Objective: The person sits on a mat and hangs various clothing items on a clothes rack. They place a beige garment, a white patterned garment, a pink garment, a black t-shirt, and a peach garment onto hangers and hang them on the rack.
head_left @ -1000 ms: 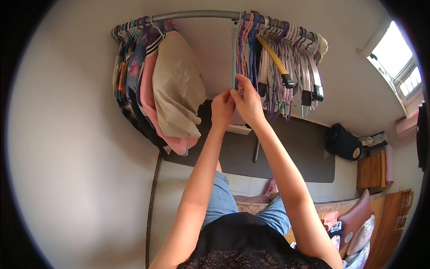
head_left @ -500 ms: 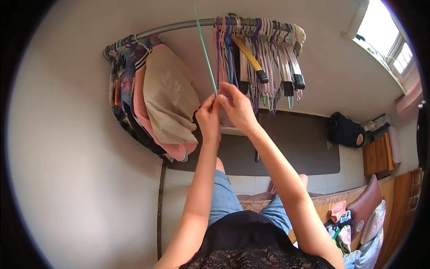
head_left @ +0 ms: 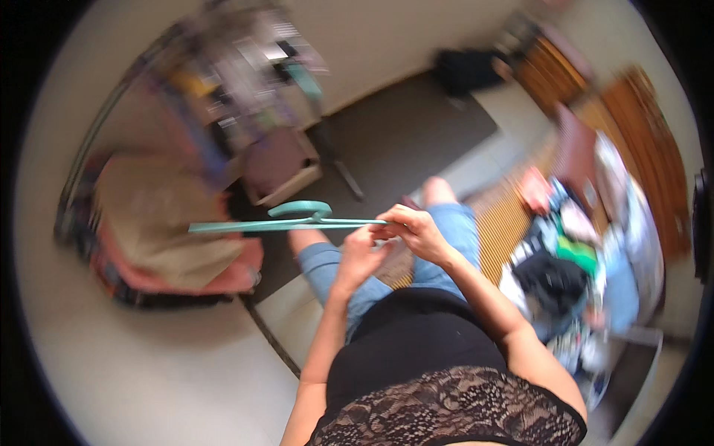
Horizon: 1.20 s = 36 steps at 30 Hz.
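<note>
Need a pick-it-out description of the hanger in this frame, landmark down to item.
Start at the person's two hands, the right hand and left hand, meeting mid-frame above the blue jeans. The thin mint-green plastic hanger runs level leftward from the right fingers. Unlike the blurred hangers on the rack, it is off the rail, alone and empty.

1. The hanger (head_left: 286, 219) looks like smooth, pale green plastic with a slight sheen; the right hand (head_left: 416, 232) grips one end, with the left hand (head_left: 361, 256) just below.
2. The beige garment (head_left: 160, 223) on the rail is matt cloth, soft and creased.
3. The floor mat (head_left: 416, 126) is dark, matt and flat.
4. The clothes pile (head_left: 580, 260) is mixed cloth, all matt.
5. The top (head_left: 446, 401) is black lace, openwork and rough.
6. The jeans (head_left: 327, 264) are faded blue denim.
</note>
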Motion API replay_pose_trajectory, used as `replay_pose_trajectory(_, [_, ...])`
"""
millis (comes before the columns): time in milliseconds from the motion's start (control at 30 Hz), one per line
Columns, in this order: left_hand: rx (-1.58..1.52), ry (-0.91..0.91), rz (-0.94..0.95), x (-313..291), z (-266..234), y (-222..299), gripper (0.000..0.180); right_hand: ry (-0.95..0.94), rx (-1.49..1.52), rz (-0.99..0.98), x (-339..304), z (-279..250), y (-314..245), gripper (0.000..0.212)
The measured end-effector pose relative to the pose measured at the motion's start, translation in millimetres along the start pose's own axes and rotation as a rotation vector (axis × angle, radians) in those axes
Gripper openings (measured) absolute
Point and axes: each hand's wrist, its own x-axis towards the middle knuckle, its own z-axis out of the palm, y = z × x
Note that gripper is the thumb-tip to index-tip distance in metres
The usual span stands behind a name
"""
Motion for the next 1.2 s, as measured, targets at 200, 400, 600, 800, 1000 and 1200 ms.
replay_pose_trajectory(200, [-0.12,-0.418,-0.027,20.8,62.5,9.7,0.039,0.403,0.089,0.101,-120.8,-48.8,-0.2,0.018])
replay_pose_trajectory(400, [-0.574,-0.668,-0.024,46.8,130.2,58.7,0.056,0.721,0.029,0.203,-183.9,-53.1,0.4,0.022])
replay_pose_trajectory(600, [-0.418,-0.572,-0.012,58.9,197.5,96.4,0.043,0.844,0.097,0.227,-207.5,-91.2,15.8,0.016])
replay_pose_trajectory(800, [-0.175,-0.772,-0.022,57.8,286.2,87.8,0.028,1.068,0.081,0.263,-232.1,-144.9,-5.7,0.029])
replay_pose_trajectory(1000, [0.113,-0.886,0.373,40.6,365.8,126.9,0.027,1.352,0.044,0.123,-286.5,-191.8,-24.1,0.061])
replay_pose_trajectory(1200, [0.117,-0.947,0.386,46.4,413.7,100.5,0.033,1.496,-0.133,0.209,-351.7,-237.9,-57.6,0.025])
